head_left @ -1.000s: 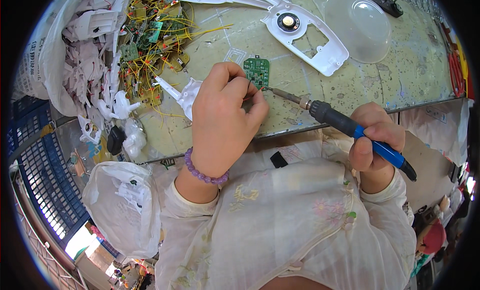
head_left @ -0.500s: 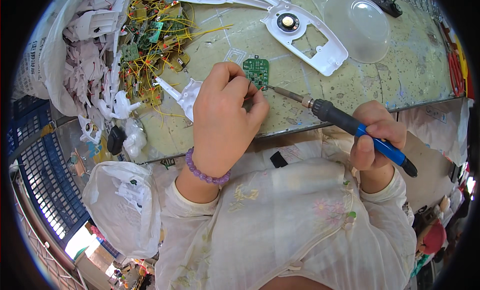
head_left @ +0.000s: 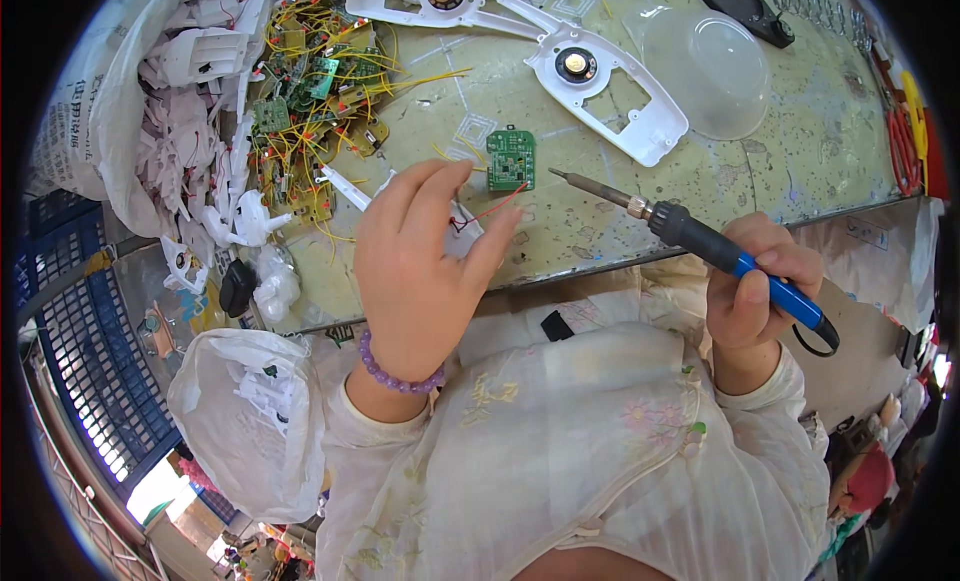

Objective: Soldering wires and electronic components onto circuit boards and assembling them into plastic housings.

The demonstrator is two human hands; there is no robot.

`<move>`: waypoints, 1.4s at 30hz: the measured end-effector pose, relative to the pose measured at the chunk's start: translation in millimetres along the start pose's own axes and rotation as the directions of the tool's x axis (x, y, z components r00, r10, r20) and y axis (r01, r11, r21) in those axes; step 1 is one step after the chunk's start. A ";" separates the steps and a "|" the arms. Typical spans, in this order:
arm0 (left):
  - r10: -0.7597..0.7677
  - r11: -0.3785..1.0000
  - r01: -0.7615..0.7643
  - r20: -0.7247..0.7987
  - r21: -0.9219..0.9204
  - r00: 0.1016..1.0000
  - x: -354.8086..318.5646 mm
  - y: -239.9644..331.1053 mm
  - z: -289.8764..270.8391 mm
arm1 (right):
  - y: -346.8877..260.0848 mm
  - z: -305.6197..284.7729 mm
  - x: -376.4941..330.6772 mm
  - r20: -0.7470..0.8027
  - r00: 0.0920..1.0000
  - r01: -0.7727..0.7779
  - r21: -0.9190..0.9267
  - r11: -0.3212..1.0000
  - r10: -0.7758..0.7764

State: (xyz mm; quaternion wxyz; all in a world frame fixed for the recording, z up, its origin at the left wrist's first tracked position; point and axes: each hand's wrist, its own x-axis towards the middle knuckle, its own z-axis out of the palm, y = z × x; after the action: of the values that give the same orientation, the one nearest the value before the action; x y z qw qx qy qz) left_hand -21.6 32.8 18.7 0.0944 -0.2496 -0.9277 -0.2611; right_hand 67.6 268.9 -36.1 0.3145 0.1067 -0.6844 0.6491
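2 bare hands are at the near edge of the tabletop [head_left: 825, 151]. The left hand [head_left: 415, 256] has its thumb and index finger spread well apart, with nothing visible between their tips; whether the hidden fingers touch the white plastic part [head_left: 466, 243] partly beneath them, I cannot tell. A thin red wire [head_left: 505, 203] crosses the gap between thumb and index finger, running from the white part toward the near edge of the circuit board [head_left: 512, 159].

The board lies flat just beyond the left fingers, seemingly apart from them; lying flat with its component side up probably leaves its solder points within easy reach from either side.

The right hand [head_left: 760, 291] has its fingers closed around the blue grip of a soldering iron [head_left: 690, 231], pen-like and far back, likely to keep skin off the hot metal. The metal tip [head_left: 575, 179] points leftward from those fingers and stops just beside the board, not touching it.

Beyond the left fingers, to their left, wired boards [head_left: 320, 81] sit heaped, perhaps for easy picking. Farther out, between both hands, rests a white housing [head_left: 640, 121] with a round speaker [head_left: 575, 65], beside a translucent dome [head_left: 715, 81], presumably set back to free working room.
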 end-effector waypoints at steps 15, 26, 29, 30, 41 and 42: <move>-0.131 0.975 0.115 -0.076 -0.188 0.988 -16.6 0.6 2.4 | 2.9 4.6 3.7 -0.067 0.997 0.029 -0.034 0.999 -0.031; -0.029 0.998 0.027 -0.025 -0.060 0.999 -2.7 7.3 13.3 | 2.1 4.8 3.6 -0.036 0.999 0.008 -0.015 1.000 -0.009; -0.038 0.995 0.036 -0.020 -0.089 0.999 -4.8 4.6 22.7 | 0.7 5.0 4.0 0.018 1.000 0.003 -0.002 1.000 -0.003; -0.062 0.993 0.061 -0.012 -0.101 0.998 -4.6 4.9 24.2 | -0.4 3.8 3.0 0.016 1.000 0.002 -0.007 1.000 -0.001; -0.031 0.999 0.030 -0.045 -0.014 0.999 -0.1 6.1 34.6 | 3.7 -4.3 -5.3 0.101 0.995 0.025 0.014 1.000 -0.027; -0.020 1.000 0.020 -0.050 -0.006 0.999 0.1 6.1 35.1 | 4.1 -4.0 -5.5 0.099 0.995 0.028 0.007 1.000 -0.028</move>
State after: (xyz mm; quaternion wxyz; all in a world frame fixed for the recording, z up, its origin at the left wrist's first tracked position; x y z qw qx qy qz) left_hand -20.1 56.0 -8.3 0.1142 -0.2340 -0.9268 -0.2708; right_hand 70.8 271.8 -42.7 0.2891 0.1492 -0.6958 0.6403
